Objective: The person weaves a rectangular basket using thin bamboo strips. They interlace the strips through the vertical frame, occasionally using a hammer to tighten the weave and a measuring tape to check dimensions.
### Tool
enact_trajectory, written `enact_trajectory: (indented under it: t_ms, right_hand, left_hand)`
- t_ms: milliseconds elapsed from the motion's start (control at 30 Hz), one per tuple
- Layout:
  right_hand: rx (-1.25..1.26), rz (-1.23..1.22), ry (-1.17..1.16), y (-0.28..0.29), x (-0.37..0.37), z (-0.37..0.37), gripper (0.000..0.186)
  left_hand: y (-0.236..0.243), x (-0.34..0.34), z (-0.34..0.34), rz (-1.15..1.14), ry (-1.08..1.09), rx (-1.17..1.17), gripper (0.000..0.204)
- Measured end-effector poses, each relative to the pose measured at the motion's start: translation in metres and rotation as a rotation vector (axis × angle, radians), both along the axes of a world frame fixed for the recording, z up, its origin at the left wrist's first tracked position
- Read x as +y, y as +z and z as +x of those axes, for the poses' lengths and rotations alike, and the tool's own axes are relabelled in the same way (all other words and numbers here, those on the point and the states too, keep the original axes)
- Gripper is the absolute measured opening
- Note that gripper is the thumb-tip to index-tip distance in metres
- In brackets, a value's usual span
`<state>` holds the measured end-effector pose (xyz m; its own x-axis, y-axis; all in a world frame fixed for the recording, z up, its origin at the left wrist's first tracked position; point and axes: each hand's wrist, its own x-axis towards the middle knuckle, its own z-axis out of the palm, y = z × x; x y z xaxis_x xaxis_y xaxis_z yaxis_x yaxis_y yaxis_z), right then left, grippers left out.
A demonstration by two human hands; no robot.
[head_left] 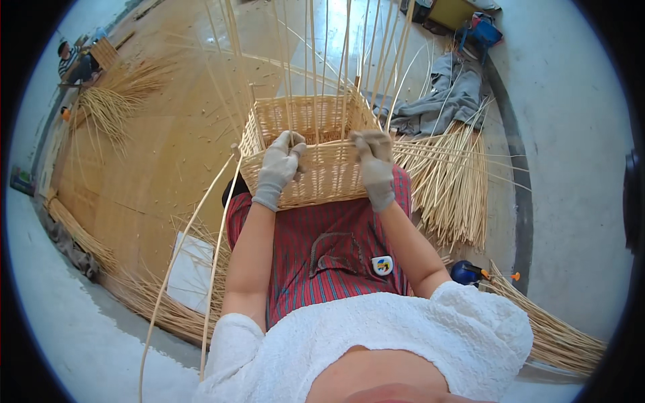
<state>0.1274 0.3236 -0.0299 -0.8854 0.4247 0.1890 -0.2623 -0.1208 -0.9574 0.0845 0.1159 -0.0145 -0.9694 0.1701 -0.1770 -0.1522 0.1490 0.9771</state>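
Observation:
A rectangular wicker basket [322, 180], half woven and pale tan, rests across my lap with tall upright stakes [347, 67] rising from its walls. My left hand [281, 164], in a light grey glove, is closed over the near rim beside a stake, thumb and fingers pinching there. Farther right on the same rim, my gloved right hand [373, 160] is closed and slightly blurred by motion. From its side, loose wicker strands [463, 153] trail off to the right. Two long rods [191, 225] slant down from the basket's left corner. What lies under my fingertips is partly hidden.
A big bundle of cut wicker [453, 188] lies at right beneath grey cloth [443, 94]. More bundles [544, 322] sit lower right, near a blue round tool [466, 273], and lower left by a white sheet [190, 269]. Another person [80, 66] sits far left near loose wicker [107, 107].

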Motion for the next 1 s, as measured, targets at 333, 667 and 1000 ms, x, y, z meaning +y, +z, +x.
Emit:
enact_trajectory:
  t_ms: [333,667,1000]
  right_hand:
    - [0.329,0.265,0.168,0.022,0.018,-0.046,0.036]
    - [0.234,0.188,0.153,-0.022,0.039,0.030,0.012]
    - [0.140,-0.031,-0.215,-0.017,0.098,0.008,0.023]
  left_hand:
    - [-0.017,0.008,-0.008,0.045,0.075,0.004,0.016]
    - [-0.008,0.050,-0.013,-0.022,0.288,-0.050,0.038]
    - [-0.019,0.106,0.002,-0.471,-0.059,0.225,0.024]
